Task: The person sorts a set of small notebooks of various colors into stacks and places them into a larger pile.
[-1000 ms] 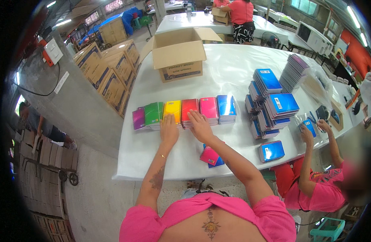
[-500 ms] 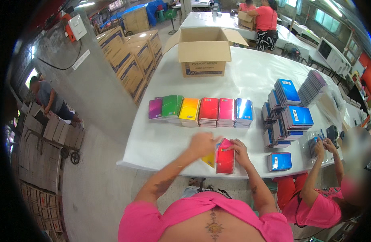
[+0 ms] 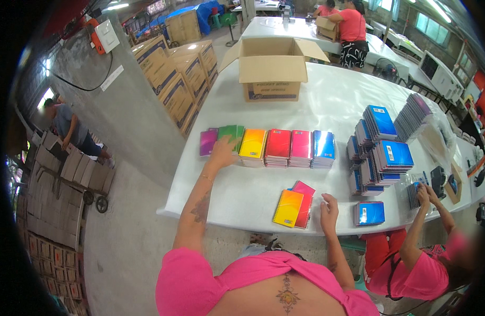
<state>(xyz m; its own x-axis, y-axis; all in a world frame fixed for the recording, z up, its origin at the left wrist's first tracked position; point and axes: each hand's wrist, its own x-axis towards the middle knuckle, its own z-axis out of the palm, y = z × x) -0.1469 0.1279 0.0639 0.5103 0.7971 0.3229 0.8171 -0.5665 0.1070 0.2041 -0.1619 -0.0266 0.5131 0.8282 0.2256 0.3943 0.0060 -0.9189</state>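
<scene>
My left hand (image 3: 223, 151) reaches over the stack of green spiral notebooks (image 3: 237, 129), fingers spread on its near part; no lifted notebook shows. Just right of a small fanned pile, my right hand (image 3: 329, 206) rests empty, fingers loosely bent and thumb apart. In that pile a yellow notebook (image 3: 287, 207) lies on top, overlapping a red notebook (image 3: 306, 209). A pink notebook (image 3: 304, 187) and a sliver of blue stick out beneath. Stacks of purple (image 3: 208, 142), yellow (image 3: 253, 143), red (image 3: 278, 144), pink (image 3: 301, 145) and blue notebooks (image 3: 323, 145) complete the row.
An open cardboard box (image 3: 272, 79) stands behind the row on the white table (image 3: 226, 195). Tall blue notebook stacks (image 3: 394, 155) and a small blue stack (image 3: 369, 213) are at right. Beside them a co-worker (image 3: 411, 263) handles notebooks. A concrete pillar (image 3: 121, 79) rises at left.
My left hand has moved from the pile up and left to the green stack. The yellow notebook now lies on top of the red one. My right hand has come off the pile.
</scene>
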